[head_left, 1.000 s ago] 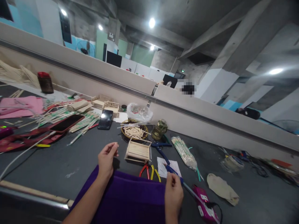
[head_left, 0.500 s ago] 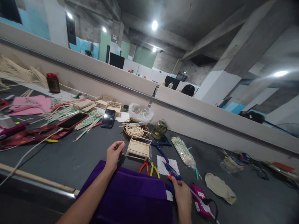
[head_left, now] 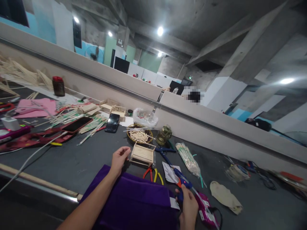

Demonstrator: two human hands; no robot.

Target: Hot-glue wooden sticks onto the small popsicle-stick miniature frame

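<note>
Wooden bed-like miniature (head_left: pixel 143 154) stands on the grey surface (head_left: pixel 96 159), before a basket (head_left: pixel 129 138) of short sticks (head_left: pixel 139 135). Beside it the left hand (head_left: pixel 119 162) is narrowed, on what I cannot tell; the right hand (head_left: pixel 189 203) grips a blue glue gun (head_left: pixel 183 179).

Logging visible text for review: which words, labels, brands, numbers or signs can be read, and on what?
None can be read.
Too small: green marks on the clear plastic pack of pale sticks.
Too small: the green lit sign in the background.
Too blurred: faint marks on the creased white paper.
Blue glue gun: none legible.
</note>
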